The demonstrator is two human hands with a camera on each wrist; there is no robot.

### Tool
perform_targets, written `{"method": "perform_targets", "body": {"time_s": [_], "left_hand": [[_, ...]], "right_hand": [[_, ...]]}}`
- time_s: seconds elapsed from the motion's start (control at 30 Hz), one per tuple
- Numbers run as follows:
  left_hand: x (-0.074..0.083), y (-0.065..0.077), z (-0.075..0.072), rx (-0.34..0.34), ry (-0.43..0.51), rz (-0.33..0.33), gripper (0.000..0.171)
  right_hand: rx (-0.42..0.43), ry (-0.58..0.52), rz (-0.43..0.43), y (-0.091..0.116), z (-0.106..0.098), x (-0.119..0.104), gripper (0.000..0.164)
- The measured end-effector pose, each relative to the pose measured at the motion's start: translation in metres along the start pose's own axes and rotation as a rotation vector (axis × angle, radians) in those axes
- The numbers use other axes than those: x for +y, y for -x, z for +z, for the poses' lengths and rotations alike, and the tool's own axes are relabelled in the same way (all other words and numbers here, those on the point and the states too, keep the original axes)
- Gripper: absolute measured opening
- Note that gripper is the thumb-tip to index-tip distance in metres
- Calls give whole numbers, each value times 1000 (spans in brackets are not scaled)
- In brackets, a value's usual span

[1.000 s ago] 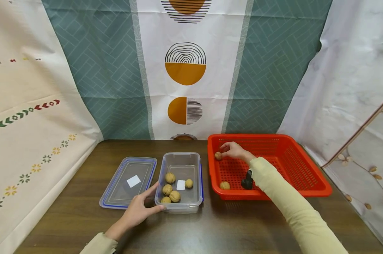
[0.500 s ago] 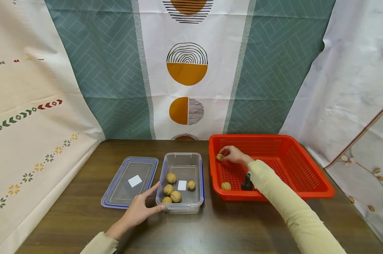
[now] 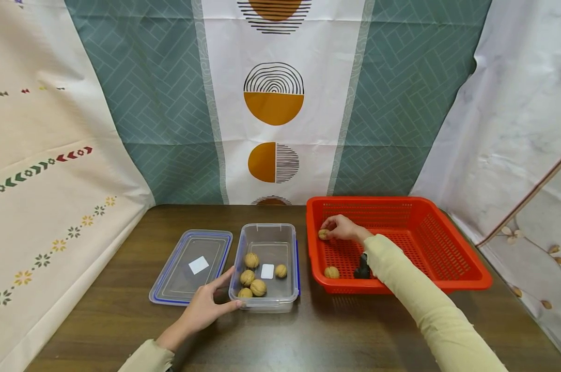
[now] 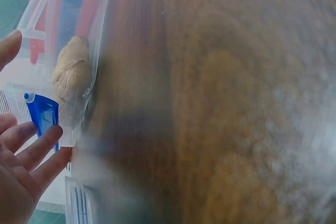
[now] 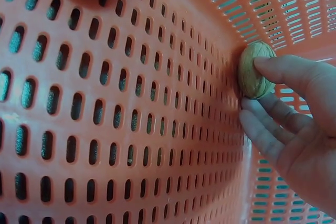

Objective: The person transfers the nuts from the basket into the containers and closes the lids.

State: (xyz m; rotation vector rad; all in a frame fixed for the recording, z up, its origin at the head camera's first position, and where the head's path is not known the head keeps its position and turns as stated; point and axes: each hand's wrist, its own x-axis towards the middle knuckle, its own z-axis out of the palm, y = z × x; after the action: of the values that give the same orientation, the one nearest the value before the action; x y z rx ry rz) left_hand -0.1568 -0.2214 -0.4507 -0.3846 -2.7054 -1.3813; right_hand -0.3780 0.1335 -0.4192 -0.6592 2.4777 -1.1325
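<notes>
In the red basket point(image 3: 448, 283), my right hand point(image 3: 340, 227) pinches a walnut point(image 3: 324, 234) near the left wall. In the right wrist view the thumb lies on that walnut point(image 5: 255, 71) and the fingers are beneath it. A second walnut point(image 3: 331, 272) sits in the basket's near left corner. My left hand point(image 3: 205, 309) touches the near left corner of a clear plastic container point(image 3: 267, 233), its fingers fairly straight. Several walnuts point(image 3: 258, 288) lie inside this container. The left wrist view has the fingers against its blue latch point(image 4: 44, 114).
Flat on the brown table point(image 3: 122, 320), left of the container, lies a clear lid point(image 3: 187, 279) with a blue seal and a white label. The right wrist's black camera point(image 3: 363, 267) is low inside the basket. Patterned cloths point(image 3: 173, 103) hang behind and at both sides.
My right hand and its walnut have shifted slightly towards me and right within the basket. The left hand keeps its place at the container. The head view has shifted slightly.
</notes>
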Motion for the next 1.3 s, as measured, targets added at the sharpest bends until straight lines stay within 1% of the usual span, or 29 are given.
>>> {"method": "perform_targets", "body": {"time_s": [0.3, 0.47, 0.6, 0.7, 0.8, 0.93, 1.03, 1.13, 1.3], "left_hand": [[2, -3, 3, 1, 6, -6, 79], [2, -4, 4, -1, 11, -12, 79], [3, -5, 6, -2, 13, -20, 79], [3, -5, 6, -2, 13, -22, 79], [4, -5, 6, 0, 13, -28, 79], [5, -4, 5, 0, 8, -36, 79], [4, -3, 5, -3, 7, -37, 78], [4, -3, 4, 1, 7, -39, 78], [2, -2, 2, 5, 0, -40, 77]], "right_hand": [[-9, 29, -4, 2, -5, 7, 25], [-29, 26, -16, 5, -8, 6, 26], [-34, 13, -14, 6, -16, 3, 25], [-5, 8, -10, 6, -25, -2, 24], [18, 26, -23, 6, -33, -9, 24], [39, 40, -20, 8, -39, -18, 25], [50, 9, -19, 10, -40, -26, 27], [48, -32, -36, 11, -41, -36, 28], [55, -56, -47, 13, -40, -51, 27]]}}
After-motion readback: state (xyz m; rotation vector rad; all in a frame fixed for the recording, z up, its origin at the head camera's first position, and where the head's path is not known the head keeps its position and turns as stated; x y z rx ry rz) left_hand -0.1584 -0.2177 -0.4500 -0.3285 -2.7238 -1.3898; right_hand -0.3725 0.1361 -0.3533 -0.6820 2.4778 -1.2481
